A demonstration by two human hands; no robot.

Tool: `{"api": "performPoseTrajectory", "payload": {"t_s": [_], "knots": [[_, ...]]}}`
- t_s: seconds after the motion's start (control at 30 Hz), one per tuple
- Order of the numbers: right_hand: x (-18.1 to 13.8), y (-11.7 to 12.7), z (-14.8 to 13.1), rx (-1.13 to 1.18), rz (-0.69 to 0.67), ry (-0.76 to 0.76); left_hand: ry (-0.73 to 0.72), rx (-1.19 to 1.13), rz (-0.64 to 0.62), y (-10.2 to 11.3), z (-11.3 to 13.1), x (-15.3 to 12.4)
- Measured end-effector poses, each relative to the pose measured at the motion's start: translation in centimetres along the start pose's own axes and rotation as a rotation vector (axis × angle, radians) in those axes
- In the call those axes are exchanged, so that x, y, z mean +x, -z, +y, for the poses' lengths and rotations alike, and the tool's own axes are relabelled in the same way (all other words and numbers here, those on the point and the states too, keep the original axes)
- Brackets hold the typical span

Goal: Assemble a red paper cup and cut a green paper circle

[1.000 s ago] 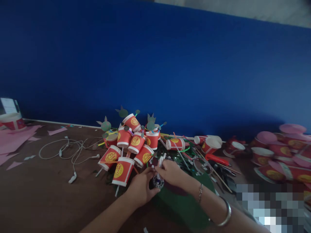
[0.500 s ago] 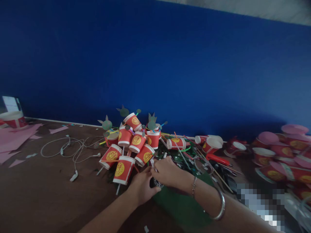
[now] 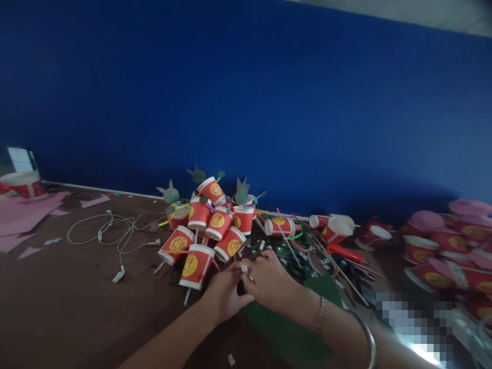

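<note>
A: Start at the far left. What's there?

B: A red-and-white cup [image 3: 33,188] by a pink sheet [image 3: 34,210]. Next, a white cable [image 3: 119,275] lies looped on the brown tabletop [image 3: 57,312].

A: And then?

B: A cluster of red paper cups [image 3: 197,266], tilted and leaning together, several with straws. 3 green paper heads [image 3: 171,195] with pointed ears show along the back of it.

A: The left hand?

B: The left hand [image 3: 225,293] is just right of the lowest cup, its fingers curved, its thumb stretched towards the other hand. Something dark shows in the gap; I cannot tell whether the fingers grip it.

A: Where's the white stick [image 3: 244,268]?

B: Between the 2 hands, only its end in sight. The right hand [image 3: 271,279] has its fingers closed around it. That arm wears 1 chain bracelet [image 3: 320,313] and 1 bangle [image 3: 368,334], above green paper [image 3: 284,335].

A: Further right?

B: A red-handled tool [image 3: 348,253] among scraps and sticks, then, at the edge, heaped cups with pink discs [image 3: 426,220].
</note>
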State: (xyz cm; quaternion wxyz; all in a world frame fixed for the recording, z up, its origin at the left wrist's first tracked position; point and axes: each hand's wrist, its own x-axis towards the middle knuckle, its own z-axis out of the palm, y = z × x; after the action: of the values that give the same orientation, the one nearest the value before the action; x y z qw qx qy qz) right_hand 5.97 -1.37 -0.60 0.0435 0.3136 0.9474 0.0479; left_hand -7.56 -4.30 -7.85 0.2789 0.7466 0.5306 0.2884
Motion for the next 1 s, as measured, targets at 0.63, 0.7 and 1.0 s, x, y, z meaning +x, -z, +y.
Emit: {"api": "performPoseTrajectory", "payload": {"t_s": [0.63,0.7,1.0], "knots": [[-4.8,-3.9,-0.1,0.579,0.281,-0.166,-0.022,-0.025,-0.054,0.6,-0.2,-0.4],[-4.9,-4.1,0.2,0.657,0.284,-0.195,0.010,-0.011,-0.061,0.6,-0.1,-0.3],[-3.4,-4.7,3.0,1.139,0.183,-0.299,0.138,0.024,-0.091,0.4,0.1,-0.2]]}}
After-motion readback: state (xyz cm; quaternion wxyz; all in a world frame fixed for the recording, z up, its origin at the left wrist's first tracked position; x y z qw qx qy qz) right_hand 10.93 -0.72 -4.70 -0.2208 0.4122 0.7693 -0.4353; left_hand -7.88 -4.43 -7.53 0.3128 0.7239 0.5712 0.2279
